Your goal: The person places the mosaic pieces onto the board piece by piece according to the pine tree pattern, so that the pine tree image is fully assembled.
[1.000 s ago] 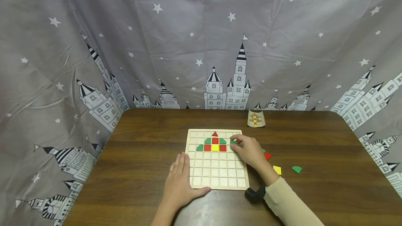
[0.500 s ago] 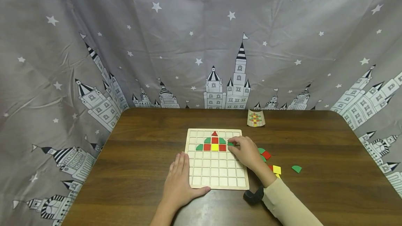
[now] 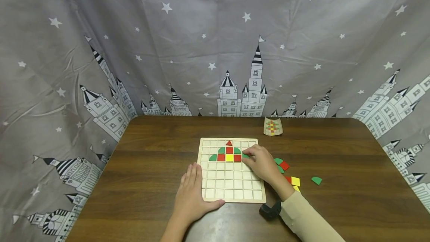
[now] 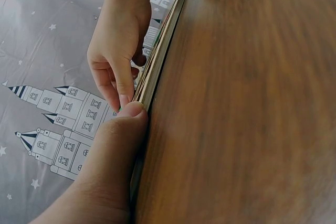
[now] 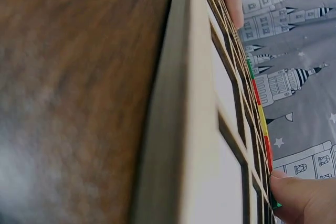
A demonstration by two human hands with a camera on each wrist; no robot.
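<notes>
Pinching a green quarter [image 3: 245,156] between thumb and fingertips, the right hand [image 3: 263,163] is reaching over the board [image 3: 234,183] from its right side; the piece is sitting just right of the end red square [image 3: 237,158] in row three, and whether it is lying flush in its cell one cannot tell. Left hand [image 3: 190,186]: fingers are lying nearly straight along the board's left rim, thumb spread wide and touching the near edge. Board: pale, gridded, is lying flat on the table [image 3: 151,152]. Row one is holding a red triangle [image 3: 229,143]; row two, an upper red square [image 3: 229,150] between two green pieces [image 3: 221,150]; row three, left to right, a green corner [image 3: 213,157], a red tile [image 3: 221,157], a yellow square [image 3: 229,157] and the end red square. Loose pieces, right of the board: green and red ones [image 3: 284,166] are lying close together; two yellow ones [image 3: 295,181] are lying nearer, beside a partly hidden red one [image 3: 288,179]; a single green one [image 3: 317,180] is lying apart, farther right. Card [image 3: 273,126]: curved, printed with a coloured pattern, is resting near the table's far edge. Black device [image 3: 270,211]: is showing beside the right sleeve [image 3: 307,216]. Curtain [image 3: 188,29]: grey, with castles and white stars, is hanging behind.
</notes>
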